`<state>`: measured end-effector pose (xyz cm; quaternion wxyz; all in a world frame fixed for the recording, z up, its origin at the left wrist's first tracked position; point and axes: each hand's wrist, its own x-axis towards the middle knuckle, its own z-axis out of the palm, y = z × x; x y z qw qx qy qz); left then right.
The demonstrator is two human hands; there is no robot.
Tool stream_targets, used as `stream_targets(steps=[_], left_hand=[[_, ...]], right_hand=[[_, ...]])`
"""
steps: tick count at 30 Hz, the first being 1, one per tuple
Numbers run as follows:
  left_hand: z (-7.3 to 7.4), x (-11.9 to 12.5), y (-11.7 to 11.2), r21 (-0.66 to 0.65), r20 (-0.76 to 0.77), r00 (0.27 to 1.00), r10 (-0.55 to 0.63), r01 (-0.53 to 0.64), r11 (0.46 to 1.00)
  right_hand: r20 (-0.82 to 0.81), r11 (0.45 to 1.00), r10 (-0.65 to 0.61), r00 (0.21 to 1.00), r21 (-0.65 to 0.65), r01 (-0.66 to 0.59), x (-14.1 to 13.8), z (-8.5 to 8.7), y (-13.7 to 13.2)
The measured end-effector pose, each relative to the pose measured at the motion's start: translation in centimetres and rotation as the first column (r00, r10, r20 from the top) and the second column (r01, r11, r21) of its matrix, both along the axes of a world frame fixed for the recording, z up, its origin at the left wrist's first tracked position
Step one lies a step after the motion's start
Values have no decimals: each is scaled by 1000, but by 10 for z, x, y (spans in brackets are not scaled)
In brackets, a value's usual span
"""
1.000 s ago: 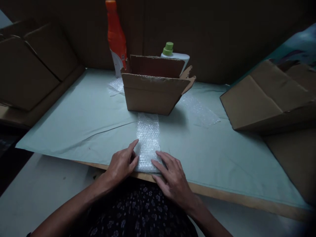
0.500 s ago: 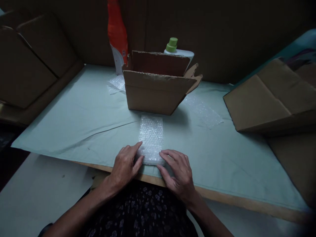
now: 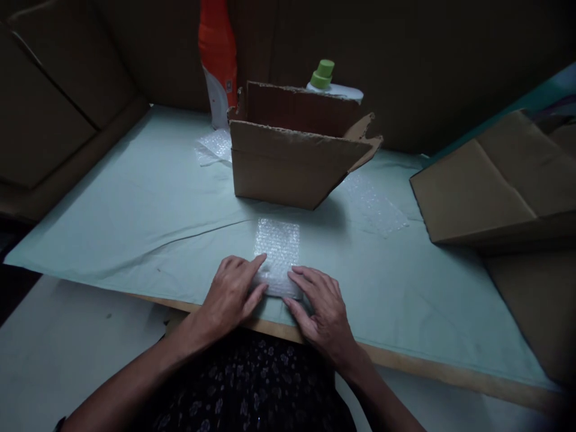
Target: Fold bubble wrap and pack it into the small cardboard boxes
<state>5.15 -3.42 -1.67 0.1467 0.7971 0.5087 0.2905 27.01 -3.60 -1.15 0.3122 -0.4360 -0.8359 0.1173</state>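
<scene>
A strip of bubble wrap (image 3: 278, 241) lies on the table's near side, and its end close to me is folded into a thicker layer. My left hand (image 3: 234, 291) grips the left edge of that fold between thumb and fingers. On the opposite edge, my right hand (image 3: 321, 306) pinches the fold the same way. Whether anything is inside the fold I cannot tell. Just beyond the strip's far end stands an open cardboard box (image 3: 283, 165).
Behind the box are an orange and white bottle (image 3: 218, 54) and a white bottle with a green cap (image 3: 323, 75). More bubble wrap lies at the box's left (image 3: 213, 147) and right (image 3: 378, 207). Cardboard boxes (image 3: 477, 186) flank the light green cloth (image 3: 148, 198) on the table.
The flat part of the bubble wrap beyond my hands has become shorter as both hands moved slightly forward with the fold. The camera view has tilted a little.
</scene>
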Motion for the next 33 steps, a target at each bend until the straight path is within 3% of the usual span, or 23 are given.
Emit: stream_targets(steps=[4,7,10,12,14,17,19,21,23,25,28,31,33], left_hand=[[-3,4,13,36,-51,994,99,-97,995],[1,1,7,77,-26,1000,-3,5,997],[8,-3,-4,2,38,991,-128,128,992],[12,-4,-6,-63,98,987,-123,130,990],[12,-3,-2,-93,96,993,-66,75,993],[6,1,12,-76,-31,999,44,-46,996],[2,1,21,-61,-99,990,104,-111,992],[2,0,24,-74,-81,983,162,-168,983],[4,-2,22,-155,44,973,229,-219,963],[9,-4,14,-337,234,916,325,-237,911],[15,-3,3,-617,483,722,496,-121,778],[18,1,-2,-718,606,562,563,82,691],[17,5,-3,-718,641,527,558,155,679]], right_hand=[[160,999,20,987,47,-28,1,-5,6],[128,998,41,991,40,-47,-1,-5,11],[17,995,81,997,-61,-80,-1,0,11],[-19,987,93,995,-132,-95,2,3,8],[-10,991,63,998,-119,-63,4,3,6],[74,1000,5,997,4,-5,5,1,7],[173,999,21,985,46,-30,2,-1,11],[248,997,51,967,36,-62,-2,-2,18],[247,998,56,967,10,-61,-5,-3,26],[161,999,36,986,-18,-33,-8,-2,32],[-12,991,42,999,-129,-43,-10,2,31],[-128,945,81,988,-304,-117,-11,8,25],[-203,904,52,978,-406,-132,-9,11,22]])
